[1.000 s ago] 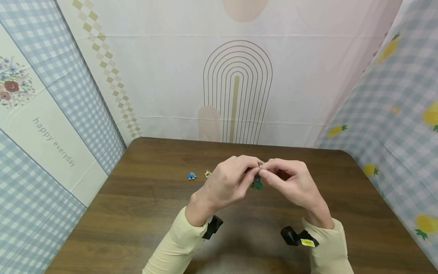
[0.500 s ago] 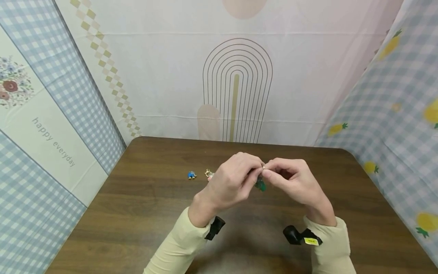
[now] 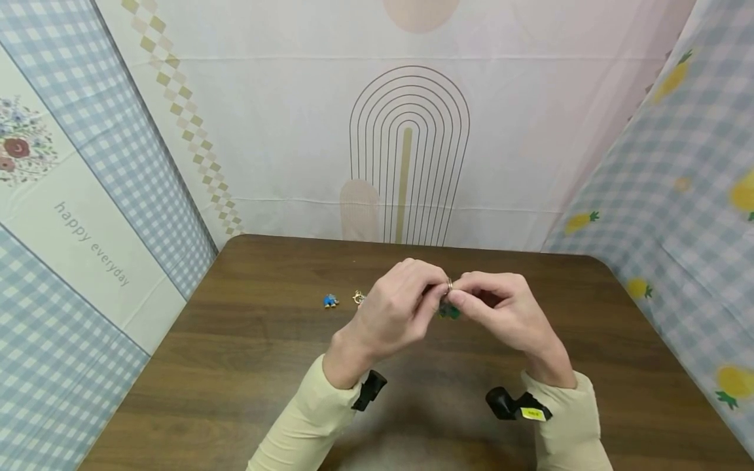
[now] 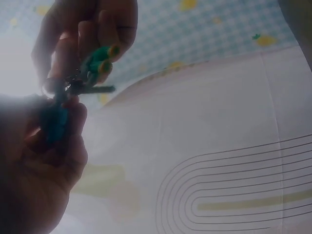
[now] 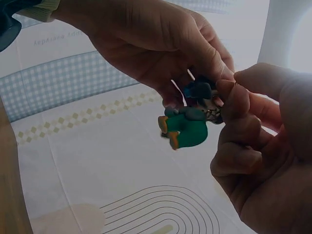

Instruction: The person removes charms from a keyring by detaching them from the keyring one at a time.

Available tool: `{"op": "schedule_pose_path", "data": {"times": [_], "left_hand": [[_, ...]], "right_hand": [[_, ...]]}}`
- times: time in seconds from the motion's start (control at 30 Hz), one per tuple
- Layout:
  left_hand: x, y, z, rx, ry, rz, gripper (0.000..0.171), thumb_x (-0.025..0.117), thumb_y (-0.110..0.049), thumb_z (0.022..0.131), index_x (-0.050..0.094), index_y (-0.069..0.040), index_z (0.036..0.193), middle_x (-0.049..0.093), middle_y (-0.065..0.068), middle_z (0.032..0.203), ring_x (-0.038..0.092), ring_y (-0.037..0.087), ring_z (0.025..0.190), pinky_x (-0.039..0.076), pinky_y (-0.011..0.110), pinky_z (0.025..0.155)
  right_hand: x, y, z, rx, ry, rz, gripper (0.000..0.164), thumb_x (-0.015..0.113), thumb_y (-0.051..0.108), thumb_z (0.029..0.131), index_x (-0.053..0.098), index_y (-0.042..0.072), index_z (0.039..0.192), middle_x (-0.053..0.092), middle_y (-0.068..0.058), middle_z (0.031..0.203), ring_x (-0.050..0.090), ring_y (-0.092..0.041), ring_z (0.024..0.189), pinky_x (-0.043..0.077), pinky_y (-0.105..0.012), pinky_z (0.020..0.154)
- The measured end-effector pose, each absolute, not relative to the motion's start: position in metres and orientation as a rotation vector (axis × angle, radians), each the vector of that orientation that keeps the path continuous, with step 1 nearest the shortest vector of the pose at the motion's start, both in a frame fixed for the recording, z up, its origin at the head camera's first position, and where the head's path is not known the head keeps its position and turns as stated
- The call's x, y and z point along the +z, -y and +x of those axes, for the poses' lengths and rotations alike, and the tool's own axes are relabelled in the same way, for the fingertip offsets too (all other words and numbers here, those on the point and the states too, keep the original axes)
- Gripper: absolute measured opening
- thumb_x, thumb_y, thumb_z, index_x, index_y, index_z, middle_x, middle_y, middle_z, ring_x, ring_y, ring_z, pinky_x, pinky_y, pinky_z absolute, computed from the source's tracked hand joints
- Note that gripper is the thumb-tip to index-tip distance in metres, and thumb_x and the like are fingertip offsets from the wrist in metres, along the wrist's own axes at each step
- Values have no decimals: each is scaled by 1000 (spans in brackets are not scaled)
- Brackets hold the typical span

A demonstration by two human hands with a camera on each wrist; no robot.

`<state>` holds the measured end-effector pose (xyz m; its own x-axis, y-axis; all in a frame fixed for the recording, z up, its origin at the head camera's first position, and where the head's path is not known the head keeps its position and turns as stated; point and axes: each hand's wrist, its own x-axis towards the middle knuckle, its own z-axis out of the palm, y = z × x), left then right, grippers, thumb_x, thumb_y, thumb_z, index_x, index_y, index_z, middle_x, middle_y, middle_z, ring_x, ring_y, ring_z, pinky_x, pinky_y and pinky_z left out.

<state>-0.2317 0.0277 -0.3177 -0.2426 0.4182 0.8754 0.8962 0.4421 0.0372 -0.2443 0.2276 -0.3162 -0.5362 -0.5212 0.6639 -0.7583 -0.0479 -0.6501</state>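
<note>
Above the table, my left hand (image 3: 389, 307) and right hand (image 3: 509, 311) meet fingertip to fingertip. Between them is a small metal split key ring (image 3: 450, 286), pinched by the thumb and forefinger of each hand. A green figurine (image 5: 192, 129) with orange feet dangles from a short metal chain (image 5: 213, 115) below the fingers. Close by, a dark blue piece (image 5: 199, 90) hangs near the left hand's palm in the right wrist view. In the left wrist view the figurine (image 4: 95, 68) sticks out sideways, and fingers hide part of the ring.
On the brown wooden table (image 3: 235, 366) lies a small blue charm (image 3: 330, 301). Beside it is a gold-coloured clasp (image 3: 358, 297), its attached part hidden behind the left hand. Printed cloths (image 3: 283, 131) hang behind and at both sides of the table.
The left hand has shifted slightly to the right. Both hands still pinch the key ring, which has turned a little, and the green figurine has swung beneath it.
</note>
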Motion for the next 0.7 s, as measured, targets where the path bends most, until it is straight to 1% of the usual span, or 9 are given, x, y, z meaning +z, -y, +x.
{"op": "schedule_pose_path", "data": {"times": [0.17,0.33,0.43,0.5,0.6,0.7], "left_hand": [[-315,-27,-230,-677,1843,-1129,5,58,-7,96,62,-4,96,65,4,100,60,14,92,49,23,82],[-315,-27,-230,-667,1855,-1129,5,60,-7,95,63,-4,98,66,4,103,62,14,93,49,23,81],[-316,-27,-230,-680,1863,-1127,5,60,-7,95,63,-5,98,67,3,101,62,13,90,48,22,78],[-316,-27,-229,-692,1866,-1123,4,60,-7,95,62,-5,98,67,2,99,61,12,86,48,21,76],[-316,-27,-229,-705,1861,-1131,4,60,-6,95,62,-5,98,66,2,97,60,12,84,47,21,76],[-316,-27,-230,-712,1852,-1145,4,59,-6,95,62,-5,97,65,2,98,60,13,87,48,22,79]], "right_hand": [[-315,-228,-239,1574,2072,1282,23,64,-16,84,70,6,89,58,1,69,47,-5,53,39,-22,44],[-316,-228,-241,1586,1976,1374,26,64,-19,81,70,4,91,52,1,68,43,-6,54,34,-22,43],[-316,-228,-243,1594,1927,1437,27,63,-20,81,71,3,93,51,1,68,42,-5,54,33,-22,43],[-316,-228,-244,1585,1930,1440,26,63,-19,81,71,3,93,52,1,68,42,-5,54,33,-21,43],[-315,-228,-243,1566,1976,1387,23,65,-17,82,71,4,91,56,2,69,46,-4,54,38,-20,44],[-315,-227,-241,1560,2007,1341,21,66,-15,82,70,5,88,59,1,70,49,-4,54,40,-20,45]]}}
